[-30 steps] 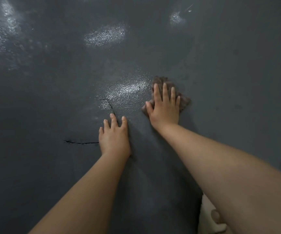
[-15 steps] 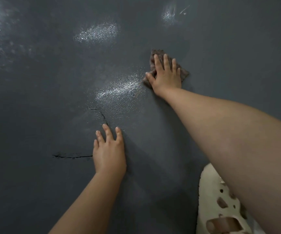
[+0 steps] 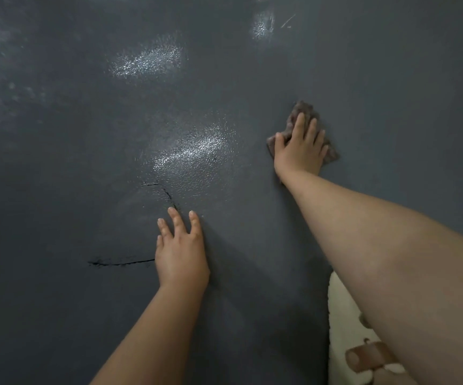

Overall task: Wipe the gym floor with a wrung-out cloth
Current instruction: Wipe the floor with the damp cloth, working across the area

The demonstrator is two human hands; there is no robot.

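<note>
Nearest the camera, at the lower right, a cream perforated shoe (image 3: 344,323) sits partly under the right forearm, well behind both sets of fingers.

The left hand (image 3: 181,258) lies palm down on the dark grey floor (image 3: 58,168), its fingers (image 3: 178,220) straight, slightly spread and released, grasping nothing. A thin dark crack (image 3: 119,263) in the floor runs out leftward from beside the base of this hand, level with the knuckles. A second crack (image 3: 166,193) curves down to end just beyond the tips of the left fingers, almost touching the middle one.

Beyond those fingertips, a glossy wet patch (image 3: 197,151) shines on the pebbled surface, lying between the left fingers and the right thumb.

Farther out and to the right, the right hand (image 3: 299,150) presses flat on a crumpled brownish cloth (image 3: 304,109). Its fingers (image 3: 298,126) are straight and laid on top of the fabric, not clenched round it; the thumb is spread to the left over the cloth's near corner. The cloth lies on the floor under the palm, and shows past the fingertips at the far end and beside the little finger on the right.

Well beyond both sets of fingers, two more wet sheens (image 3: 147,61) catch the light, one up and left of the cloth, a smaller one nearly straight ahead of it.
</note>
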